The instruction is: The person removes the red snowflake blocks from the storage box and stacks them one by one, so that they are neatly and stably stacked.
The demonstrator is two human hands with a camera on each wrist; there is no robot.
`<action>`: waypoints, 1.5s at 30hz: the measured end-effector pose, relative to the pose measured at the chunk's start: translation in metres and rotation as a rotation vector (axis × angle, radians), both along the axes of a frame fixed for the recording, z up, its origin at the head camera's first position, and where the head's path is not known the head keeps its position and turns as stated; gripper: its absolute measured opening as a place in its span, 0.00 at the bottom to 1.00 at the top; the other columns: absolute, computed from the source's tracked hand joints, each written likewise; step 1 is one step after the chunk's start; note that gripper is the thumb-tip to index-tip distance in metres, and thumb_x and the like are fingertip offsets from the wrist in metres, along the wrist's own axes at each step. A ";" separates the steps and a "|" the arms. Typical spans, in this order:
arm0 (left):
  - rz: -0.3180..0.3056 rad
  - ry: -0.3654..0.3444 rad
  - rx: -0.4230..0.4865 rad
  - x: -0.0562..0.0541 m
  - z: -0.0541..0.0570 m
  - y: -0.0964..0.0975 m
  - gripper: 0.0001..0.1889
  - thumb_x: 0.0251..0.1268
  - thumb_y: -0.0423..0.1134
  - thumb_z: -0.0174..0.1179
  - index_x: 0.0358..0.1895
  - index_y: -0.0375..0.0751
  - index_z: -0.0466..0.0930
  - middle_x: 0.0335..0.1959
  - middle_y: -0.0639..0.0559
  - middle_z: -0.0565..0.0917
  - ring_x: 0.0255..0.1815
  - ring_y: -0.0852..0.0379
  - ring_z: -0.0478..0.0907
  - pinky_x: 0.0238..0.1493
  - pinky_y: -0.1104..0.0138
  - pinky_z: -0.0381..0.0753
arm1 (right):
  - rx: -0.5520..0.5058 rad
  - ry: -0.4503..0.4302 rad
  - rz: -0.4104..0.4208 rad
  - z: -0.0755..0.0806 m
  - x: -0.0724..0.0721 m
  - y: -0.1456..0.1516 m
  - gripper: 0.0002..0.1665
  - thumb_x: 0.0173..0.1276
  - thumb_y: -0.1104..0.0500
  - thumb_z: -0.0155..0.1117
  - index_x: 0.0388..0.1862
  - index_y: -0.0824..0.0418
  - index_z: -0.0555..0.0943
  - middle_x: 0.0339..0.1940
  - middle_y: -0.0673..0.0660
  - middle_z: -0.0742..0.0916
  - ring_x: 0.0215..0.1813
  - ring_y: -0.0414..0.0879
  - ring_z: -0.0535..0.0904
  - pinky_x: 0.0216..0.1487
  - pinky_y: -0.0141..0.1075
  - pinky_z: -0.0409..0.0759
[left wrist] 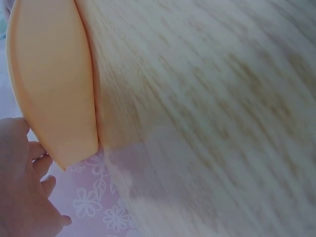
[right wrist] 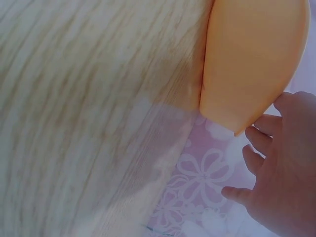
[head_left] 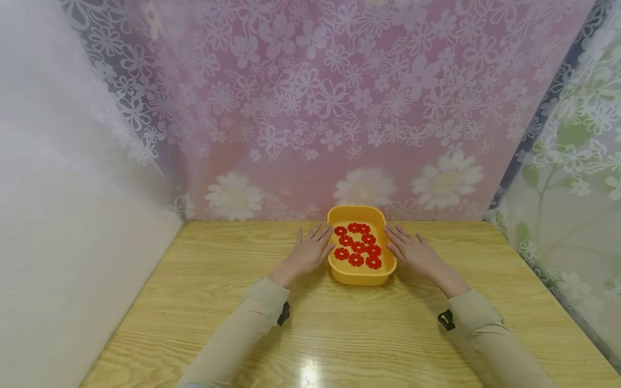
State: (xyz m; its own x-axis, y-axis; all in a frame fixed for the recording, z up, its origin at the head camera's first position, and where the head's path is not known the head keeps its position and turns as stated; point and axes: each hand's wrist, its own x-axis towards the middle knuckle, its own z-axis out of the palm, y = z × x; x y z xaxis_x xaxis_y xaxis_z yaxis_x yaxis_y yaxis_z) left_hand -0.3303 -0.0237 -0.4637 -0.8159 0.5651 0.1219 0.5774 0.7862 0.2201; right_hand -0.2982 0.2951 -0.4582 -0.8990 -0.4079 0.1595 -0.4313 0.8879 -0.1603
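Note:
A yellow plastic basin stands at the table's far edge, near the patterned cloth. Several red notched discs, with pale centres, lie flat on its bottom. My left hand touches the basin's left side with extended fingers; the right hand does the same on the right side. In the left wrist view, fingertips of the left hand meet the rim of the basin. The right wrist view has the right hand at the rim of the basin; the discs are hidden there.
The wood-grain table spreads in front of the basin and to both sides. A pink flowered cloth hangs behind it. A whitish wall borders the left, and a flowered sheet the right. Dark wrist straps show below the sleeves.

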 end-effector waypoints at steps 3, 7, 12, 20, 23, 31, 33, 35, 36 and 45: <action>-0.001 -0.003 0.007 0.001 -0.001 0.000 0.30 0.85 0.52 0.36 0.83 0.48 0.47 0.83 0.50 0.51 0.84 0.51 0.40 0.78 0.37 0.35 | -0.004 -0.016 0.006 -0.002 0.000 0.001 0.34 0.83 0.52 0.46 0.81 0.65 0.58 0.79 0.66 0.64 0.79 0.66 0.56 0.72 0.73 0.49; -0.002 -0.006 0.000 0.004 -0.001 -0.001 0.30 0.85 0.52 0.35 0.83 0.49 0.46 0.83 0.51 0.51 0.84 0.51 0.38 0.78 0.37 0.33 | -0.028 -0.004 0.022 -0.003 0.001 0.002 0.34 0.83 0.51 0.46 0.80 0.65 0.59 0.79 0.67 0.65 0.78 0.67 0.57 0.70 0.75 0.52; -0.011 0.003 -0.016 0.007 0.001 -0.003 0.30 0.85 0.52 0.36 0.83 0.48 0.46 0.83 0.51 0.51 0.84 0.49 0.40 0.78 0.37 0.34 | -0.046 0.017 0.040 -0.003 0.005 0.003 0.34 0.83 0.48 0.46 0.80 0.63 0.60 0.78 0.66 0.66 0.78 0.68 0.59 0.68 0.76 0.54; -0.024 -0.013 -0.035 0.013 0.003 -0.006 0.32 0.84 0.58 0.30 0.83 0.50 0.44 0.83 0.52 0.49 0.84 0.50 0.37 0.78 0.38 0.32 | -0.049 -0.009 0.025 0.000 0.011 0.001 0.34 0.83 0.49 0.46 0.80 0.64 0.60 0.79 0.66 0.65 0.78 0.68 0.57 0.69 0.76 0.51; -0.027 -0.019 -0.040 0.016 0.003 -0.007 0.32 0.85 0.57 0.30 0.83 0.50 0.44 0.84 0.53 0.48 0.84 0.50 0.37 0.78 0.39 0.31 | -0.036 -0.028 0.018 0.001 0.014 0.000 0.34 0.83 0.49 0.46 0.81 0.63 0.59 0.79 0.66 0.64 0.79 0.68 0.55 0.69 0.76 0.50; -0.023 0.008 -0.050 0.024 0.002 -0.008 0.31 0.85 0.54 0.36 0.83 0.49 0.47 0.83 0.55 0.49 0.84 0.50 0.37 0.79 0.39 0.34 | -0.017 -0.033 -0.006 0.011 0.028 -0.008 0.33 0.83 0.52 0.48 0.80 0.65 0.60 0.79 0.65 0.65 0.79 0.67 0.56 0.70 0.75 0.51; -0.019 0.004 -0.053 0.026 0.002 -0.008 0.31 0.85 0.54 0.36 0.83 0.50 0.46 0.83 0.56 0.48 0.84 0.50 0.37 0.79 0.40 0.32 | -0.002 -0.035 -0.008 0.012 0.030 -0.009 0.33 0.83 0.52 0.48 0.80 0.65 0.60 0.79 0.65 0.65 0.79 0.66 0.56 0.70 0.74 0.52; -0.018 0.003 -0.052 0.029 0.002 -0.008 0.31 0.84 0.54 0.37 0.83 0.50 0.46 0.83 0.56 0.48 0.84 0.50 0.36 0.78 0.41 0.31 | 0.005 -0.034 -0.006 0.008 0.029 -0.007 0.34 0.83 0.51 0.48 0.80 0.64 0.60 0.80 0.65 0.64 0.79 0.66 0.56 0.70 0.74 0.52; -0.018 0.001 -0.051 0.030 0.002 -0.009 0.31 0.84 0.54 0.37 0.83 0.50 0.46 0.83 0.56 0.48 0.84 0.50 0.36 0.78 0.41 0.30 | 0.004 -0.034 -0.005 0.006 0.029 -0.006 0.34 0.83 0.50 0.48 0.80 0.64 0.59 0.80 0.64 0.64 0.80 0.66 0.55 0.70 0.74 0.52; -0.043 0.024 -0.056 0.038 0.003 -0.012 0.32 0.84 0.56 0.36 0.83 0.48 0.48 0.83 0.51 0.52 0.84 0.46 0.40 0.78 0.38 0.35 | -0.045 -0.065 -0.002 0.011 0.041 -0.008 0.35 0.83 0.50 0.48 0.81 0.62 0.58 0.80 0.64 0.64 0.80 0.66 0.54 0.71 0.74 0.48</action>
State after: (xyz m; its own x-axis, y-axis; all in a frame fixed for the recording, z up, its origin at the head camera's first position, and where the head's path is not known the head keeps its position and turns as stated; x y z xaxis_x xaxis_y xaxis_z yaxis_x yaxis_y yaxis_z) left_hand -0.2922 -0.0362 -0.4607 -0.7879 0.6062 0.1083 0.6157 0.7712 0.1618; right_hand -0.2575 0.2876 -0.4475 -0.9090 -0.3996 0.1187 -0.4166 0.8799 -0.2283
